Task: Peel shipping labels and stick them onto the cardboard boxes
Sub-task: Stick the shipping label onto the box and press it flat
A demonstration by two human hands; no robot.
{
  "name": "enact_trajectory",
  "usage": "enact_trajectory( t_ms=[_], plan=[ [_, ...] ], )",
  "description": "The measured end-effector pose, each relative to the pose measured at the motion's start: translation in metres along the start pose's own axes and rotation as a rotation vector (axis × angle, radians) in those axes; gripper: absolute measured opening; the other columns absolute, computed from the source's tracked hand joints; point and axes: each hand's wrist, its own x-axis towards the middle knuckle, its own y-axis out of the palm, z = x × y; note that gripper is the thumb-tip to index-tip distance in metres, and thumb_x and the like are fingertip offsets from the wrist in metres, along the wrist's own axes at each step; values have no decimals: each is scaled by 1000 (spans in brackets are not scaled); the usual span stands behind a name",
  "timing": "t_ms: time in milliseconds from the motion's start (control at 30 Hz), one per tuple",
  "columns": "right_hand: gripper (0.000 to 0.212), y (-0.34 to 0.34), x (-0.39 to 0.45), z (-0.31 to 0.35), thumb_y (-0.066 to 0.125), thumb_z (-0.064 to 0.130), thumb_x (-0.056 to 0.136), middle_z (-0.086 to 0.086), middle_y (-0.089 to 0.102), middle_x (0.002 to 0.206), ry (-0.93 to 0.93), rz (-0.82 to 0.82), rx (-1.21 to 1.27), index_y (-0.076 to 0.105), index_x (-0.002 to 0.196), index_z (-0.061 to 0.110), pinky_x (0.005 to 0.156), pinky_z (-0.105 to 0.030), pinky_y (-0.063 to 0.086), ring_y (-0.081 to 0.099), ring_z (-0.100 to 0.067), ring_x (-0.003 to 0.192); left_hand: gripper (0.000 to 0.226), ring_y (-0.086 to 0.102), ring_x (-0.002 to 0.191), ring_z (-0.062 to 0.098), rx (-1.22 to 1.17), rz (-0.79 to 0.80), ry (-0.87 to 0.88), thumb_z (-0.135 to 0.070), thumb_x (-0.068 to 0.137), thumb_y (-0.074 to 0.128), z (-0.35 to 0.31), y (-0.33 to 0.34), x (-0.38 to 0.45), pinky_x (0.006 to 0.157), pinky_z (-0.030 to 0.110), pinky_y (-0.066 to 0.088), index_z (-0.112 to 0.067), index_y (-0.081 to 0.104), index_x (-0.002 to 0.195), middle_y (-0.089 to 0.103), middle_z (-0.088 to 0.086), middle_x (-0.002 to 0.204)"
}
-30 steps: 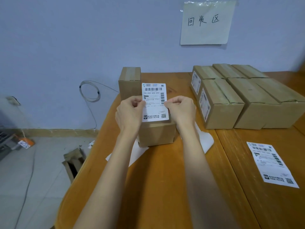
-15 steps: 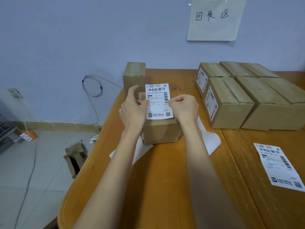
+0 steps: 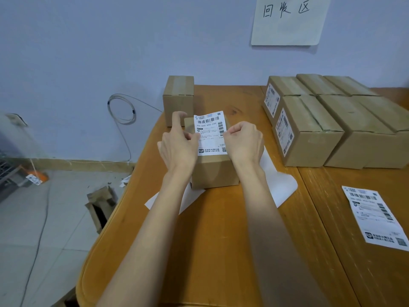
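A small cardboard box (image 3: 214, 171) stands on the wooden table (image 3: 221, 240) in front of me. A white shipping label (image 3: 210, 135) with barcodes lies over the box's top. My left hand (image 3: 178, 145) pinches the label's left edge with thumb and a finger, its index finger stretched out past the box's far corner. My right hand (image 3: 243, 141) pinches the right edge with curled fingers. White backing paper (image 3: 281, 187) lies under the box.
Another plain box (image 3: 178, 97) stands behind. Several boxes (image 3: 309, 129), some labelled on their sides, fill the right back. A loose label sheet (image 3: 374, 216) lies at the right. The table's left edge drops to a floor with cardboard scraps (image 3: 100, 204).
Both hands have lowered the label from upright in the air down onto the box top. My left index finger has stretched out forward.
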Motion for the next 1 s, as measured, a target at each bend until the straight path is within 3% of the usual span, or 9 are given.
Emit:
enact_trajectory(
  t_ms=[133,233,333,467,533,633,700,800,1000],
  plan=[
    [6,7,-5,-1,59,16,89,1,70,92,-41,-66,-29,65,89,18,69,-29,47,60,-16,87,37,58,85,20,110,-54,84,-24,86,62,3,5,-1,78,30,34,-30,45,118,67,-7,80],
    [6,10,-8,-3,60,16,89,1,69,92,-64,-99,-47,65,91,18,69,-27,41,48,-11,80,34,55,88,21,179,-71,137,-20,86,61,3,3,-3,75,30,28,-27,46,116,65,-7,78],
    [3,13,-12,-4,63,16,88,-1,67,90,-88,-130,-18,63,87,18,72,-32,48,57,-15,84,31,50,94,22,222,-54,150,-20,86,59,0,1,-4,76,33,29,-25,47,115,64,-6,78],
    [7,18,-16,-6,67,17,86,2,56,92,-116,-161,9,61,84,21,65,-31,50,59,-19,85,37,46,103,23,270,-20,122,-22,84,62,0,3,-2,82,32,30,-23,46,118,56,3,104],
    [16,14,-14,-7,74,21,81,4,39,101,-108,-191,1,61,89,25,66,-30,51,55,-19,91,45,43,107,25,293,-4,97,-22,81,66,-2,1,2,85,32,33,-21,45,120,46,8,114],
    [45,6,-8,-5,79,18,76,0,40,118,-103,-185,-58,56,113,29,82,-32,49,45,-19,106,52,40,113,29,339,13,171,-5,76,62,-10,-2,8,86,32,33,-15,45,124,40,12,124],
    [52,3,-6,4,72,11,80,1,43,131,-200,-135,-100,55,126,27,94,-31,41,41,-20,119,55,37,122,31,356,68,300,0,76,56,-19,-2,10,93,34,32,-12,46,130,39,13,135],
    [42,7,-4,14,54,17,94,6,40,148,-367,10,-140,53,136,25,110,-35,24,26,-18,141,51,15,146,24,453,295,371,-22,95,47,-19,5,12,116,41,14,-16,37,145,25,4,157],
    [52,21,8,6,9,38,104,10,-1,163,-278,465,-481,10,155,26,118,-52,-5,-16,-21,149,55,-14,148,20,538,623,263,-36,104,15,2,7,14,118,49,-3,-21,-2,154,-9,-7,162]
  ],
)
